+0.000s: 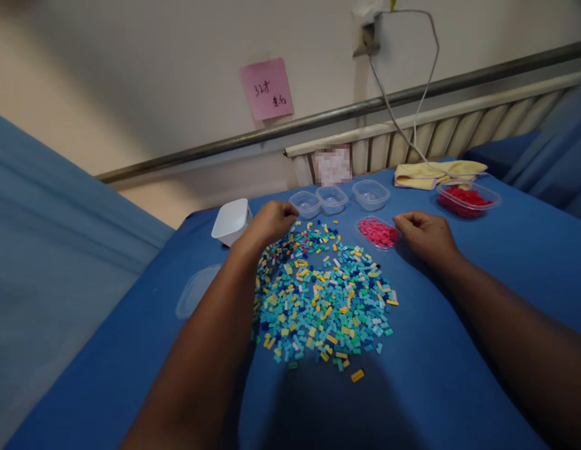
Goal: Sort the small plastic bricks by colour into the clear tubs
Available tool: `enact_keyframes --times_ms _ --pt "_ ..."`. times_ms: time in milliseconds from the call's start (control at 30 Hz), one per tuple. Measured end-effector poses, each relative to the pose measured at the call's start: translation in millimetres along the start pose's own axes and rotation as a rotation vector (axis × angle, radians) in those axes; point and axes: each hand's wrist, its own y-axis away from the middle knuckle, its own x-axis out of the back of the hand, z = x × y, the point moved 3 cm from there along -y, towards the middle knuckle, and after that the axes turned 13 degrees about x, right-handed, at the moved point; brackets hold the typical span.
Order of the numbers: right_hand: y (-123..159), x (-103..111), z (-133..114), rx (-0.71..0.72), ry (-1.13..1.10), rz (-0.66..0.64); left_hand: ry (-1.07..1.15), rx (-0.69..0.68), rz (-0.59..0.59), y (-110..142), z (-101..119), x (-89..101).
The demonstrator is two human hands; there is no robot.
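Observation:
My left hand [274,220] is over the far left edge of a wide pile of small toy building bricks [325,297], mostly turquoise, yellow, green and dark blue. Its fingers are closed in a pinch, and whatever they may hold is too small to make out. My right hand [426,236] hovers at the right rim of a shallow see-through dish of pink bricks [377,232]. Thumb and fingertips are pressed together there; I cannot tell whether they touch the rim or hold a brick. My left forearm hides part of the pile's left side.
Behind the pile stand three see-through tubs [370,195]. A white box [231,222] and a see-through lid [197,292] lie to the left. At right are a tub of red pieces [466,201] and a yellow cloth [438,173]. A cable [388,103] hangs down behind.

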Motion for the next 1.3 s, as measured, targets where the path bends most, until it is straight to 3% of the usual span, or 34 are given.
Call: enact_keyframes --times_ms 133,300,433,500,633,800,933,1133,1300 --pt "1.1 1.7 -1.8 -0.027 0.027 -0.001 0.012 0.083 -0.054 18.1 -37.8 -0.6" --pt "3.0 4.0 -1.6 -0.048 0.035 -0.007 -0.101 0.059 -0.123 30.8 -53.0 -19.7" --pt "4.9 5.1 -1.4 -0.069 0.033 -0.012 -0.177 0.088 -0.067 36.7 -68.1 -15.6" --pt "5.6 5.5 -2.9 -0.079 0.043 -0.017 -0.157 0.099 -0.103 40.4 -74.6 -13.0" --pt "6.6 6.7 -9.0 -0.113 0.055 -0.022 -0.162 0.106 -0.211 45.9 -78.9 -18.4" --pt "7.3 7.4 -14.3 -0.113 0.041 -0.017 -0.223 0.095 -0.201 48.7 -76.3 -29.0" --pt "7.2 6.5 -9.7 -0.108 0.032 -0.03 -0.235 0.103 -0.191 53.1 -77.9 -23.9" --pt "7.7 6.6 -7.3 -0.12 0.065 -0.048 -0.181 0.162 0.082 38.5 -89.2 1.6" --pt "8.1 7.0 -10.6 -0.127 0.06 -0.03 -0.226 0.087 -0.059 20.2 -86.4 -12.9"
